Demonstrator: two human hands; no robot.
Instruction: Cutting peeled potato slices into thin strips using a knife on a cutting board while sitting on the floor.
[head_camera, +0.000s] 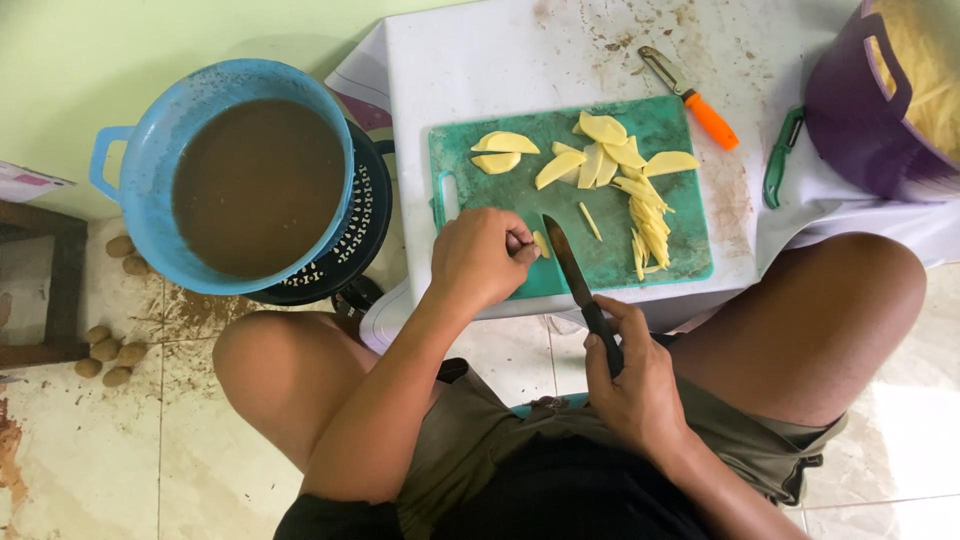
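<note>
A green cutting board (680, 140) lies on a low white table (480, 60). Yellow potato slices (600, 150) and thin cut sticks (650, 225) are spread over it. My left hand (480, 258) rests at the board's near edge, pinching a small potato piece (541, 244) between its fingertips. My right hand (630, 385) grips the black handle of a knife (568, 265), whose dark blade points up over the board just right of the piece.
A blue tub (130, 170) of brown water sits on a black perforated basket (365, 215) at left. Small unpeeled potatoes (105, 355) lie on the tiled floor. An orange-handled peeler (690, 95), a green-handled tool (778, 160) and a purple bucket (850, 130) stand at right.
</note>
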